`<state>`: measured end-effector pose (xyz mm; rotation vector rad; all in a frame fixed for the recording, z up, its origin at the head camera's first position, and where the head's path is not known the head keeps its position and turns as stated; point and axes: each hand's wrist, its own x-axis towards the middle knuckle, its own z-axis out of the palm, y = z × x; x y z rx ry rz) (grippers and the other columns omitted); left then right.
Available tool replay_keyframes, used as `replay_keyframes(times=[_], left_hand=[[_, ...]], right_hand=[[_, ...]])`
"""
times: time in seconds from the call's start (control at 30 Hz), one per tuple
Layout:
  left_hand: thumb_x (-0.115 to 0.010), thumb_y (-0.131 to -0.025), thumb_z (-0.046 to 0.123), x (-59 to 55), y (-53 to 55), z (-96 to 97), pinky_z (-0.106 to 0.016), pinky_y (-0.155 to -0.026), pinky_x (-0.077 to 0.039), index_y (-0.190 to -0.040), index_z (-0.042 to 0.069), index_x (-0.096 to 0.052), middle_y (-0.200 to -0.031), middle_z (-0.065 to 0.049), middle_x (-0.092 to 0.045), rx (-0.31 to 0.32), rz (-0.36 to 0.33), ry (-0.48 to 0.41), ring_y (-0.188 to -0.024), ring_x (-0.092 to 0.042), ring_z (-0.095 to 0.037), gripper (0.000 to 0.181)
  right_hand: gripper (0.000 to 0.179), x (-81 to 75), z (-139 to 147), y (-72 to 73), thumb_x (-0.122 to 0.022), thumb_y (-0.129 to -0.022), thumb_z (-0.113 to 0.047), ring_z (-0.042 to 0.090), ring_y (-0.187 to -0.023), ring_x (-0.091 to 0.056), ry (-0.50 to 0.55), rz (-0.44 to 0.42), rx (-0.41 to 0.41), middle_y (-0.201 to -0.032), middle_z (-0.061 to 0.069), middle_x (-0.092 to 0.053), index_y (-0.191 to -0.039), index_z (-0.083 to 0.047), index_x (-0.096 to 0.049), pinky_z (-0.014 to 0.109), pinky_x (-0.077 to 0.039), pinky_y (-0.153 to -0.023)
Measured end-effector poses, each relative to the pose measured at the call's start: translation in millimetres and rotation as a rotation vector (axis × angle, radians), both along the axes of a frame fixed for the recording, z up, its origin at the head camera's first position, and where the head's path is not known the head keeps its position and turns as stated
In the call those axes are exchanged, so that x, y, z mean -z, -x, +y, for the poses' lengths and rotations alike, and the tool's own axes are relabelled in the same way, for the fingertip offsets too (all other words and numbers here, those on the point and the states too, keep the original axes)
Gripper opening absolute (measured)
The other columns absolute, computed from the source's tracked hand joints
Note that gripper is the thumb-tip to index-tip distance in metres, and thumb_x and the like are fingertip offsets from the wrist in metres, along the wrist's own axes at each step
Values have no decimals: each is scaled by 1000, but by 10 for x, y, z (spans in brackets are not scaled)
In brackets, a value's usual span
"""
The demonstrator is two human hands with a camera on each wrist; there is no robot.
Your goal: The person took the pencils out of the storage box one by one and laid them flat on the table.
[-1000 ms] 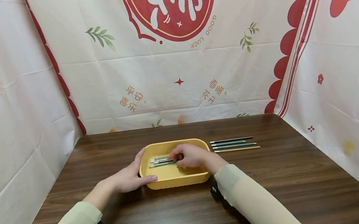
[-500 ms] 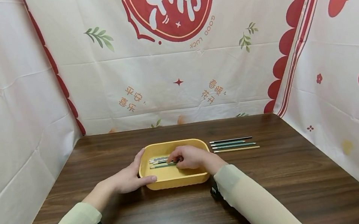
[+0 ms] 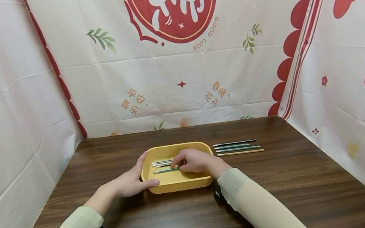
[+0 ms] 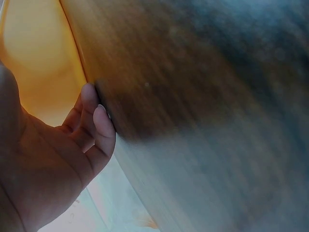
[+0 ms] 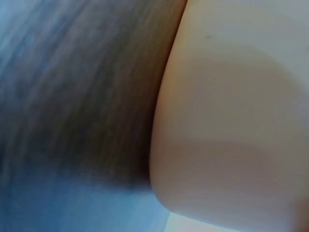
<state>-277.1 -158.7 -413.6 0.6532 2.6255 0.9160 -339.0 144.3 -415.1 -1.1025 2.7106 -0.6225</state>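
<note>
My left hand [image 3: 129, 179] holds the left end of a yellow tray [image 3: 181, 185], its thumb over the near rim and its fingers along the outer wall. In the left wrist view, bent fingers [image 4: 99, 123] lie against that wall. Inside the tray, my right hand [image 3: 192, 160] pinches a green pencil [image 3: 165, 171] between thumb and index finger. Behind it lie several more pencils [image 3: 161, 163] side by side, eraser ends to the left. My hand hides their right ends. The right wrist view shows only the tray's wall [image 5: 222, 116] and the table.
To the right of the tray, several pencils [image 3: 237, 148] lie parallel on the dark wooden table [image 3: 183, 221]. The nearest is light yellow, the others dark or green. Printed white cloth [image 3: 176, 68] hangs behind and on both sides of the table.
The green pencil has shifted a little toward me, apart from the other pencils in the tray. My right fingers have moved slightly with it; the left hand stays put.
</note>
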Motion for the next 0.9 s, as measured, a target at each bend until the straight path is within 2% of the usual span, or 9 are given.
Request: replay_keyframes(times=[0.3,0.57,0.9], left_hand=[[-71,-99,69,-5,-6,-4,-66,-126,-35,-176,14,11,-176,-31,-26,-1,4,5,-157,-43,-44,125],[-71,-99,68,10,4,-12,-65,-127,-35,-176,15,12,-177,-31,-26,9,5,-1,-158,-42,-44,125],[-72,-99,67,-2,18,-9,-64,-126,-37,-176,15,12,-175,-31,-30,9,1,-8,-153,-48,-42,125]], right_hand=[[32,-21,-7,-26,-70,-96,-2,8,-85,-55,35,7,12,-99,2,-67,-115,-23,-85,26,-48,-80],[35,-18,4,-46,-69,-100,-3,13,-94,-57,83,-25,20,-109,-4,-68,-122,-24,-84,29,-47,-85],[29,-36,-12,-48,-73,-102,-4,13,-94,-57,173,-51,39,-110,-5,-70,-117,-25,-86,26,-48,-85]])
